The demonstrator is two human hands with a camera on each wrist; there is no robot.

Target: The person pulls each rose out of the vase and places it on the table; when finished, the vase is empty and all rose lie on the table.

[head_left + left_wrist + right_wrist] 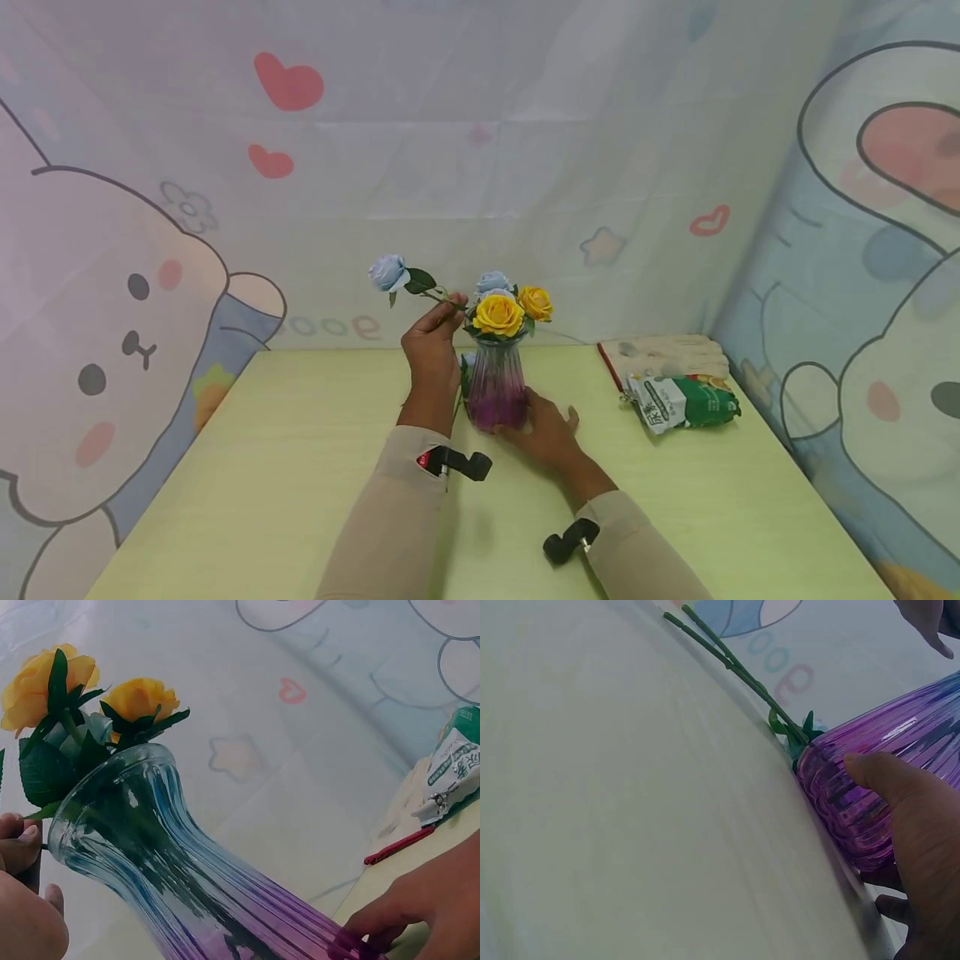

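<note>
A clear-to-purple ribbed glass vase (pixel 497 383) stands upright on the table, holding yellow roses (pixel 498 315) and pale blue roses (pixel 493 282). Beside its rim, my left hand (pixel 433 346) pinches the stem of a blue rose (pixel 388 273), whose bloom leans out to the left. Low on the vase, my right hand (pixel 551 433) grips the purple base, thumb on the near side in the right wrist view. Green stems (pixel 735 667) of another flower lie on the table behind the vase; its bloom is mostly hidden.
At the table's right lie a green and white packet (pixel 686 402) and a cream cloth-like item (pixel 667 356) with a red edge (pixel 610 367). A printed cartoon curtain (pixel 450 167) hangs behind and along the sides of the table (pixel 300 467).
</note>
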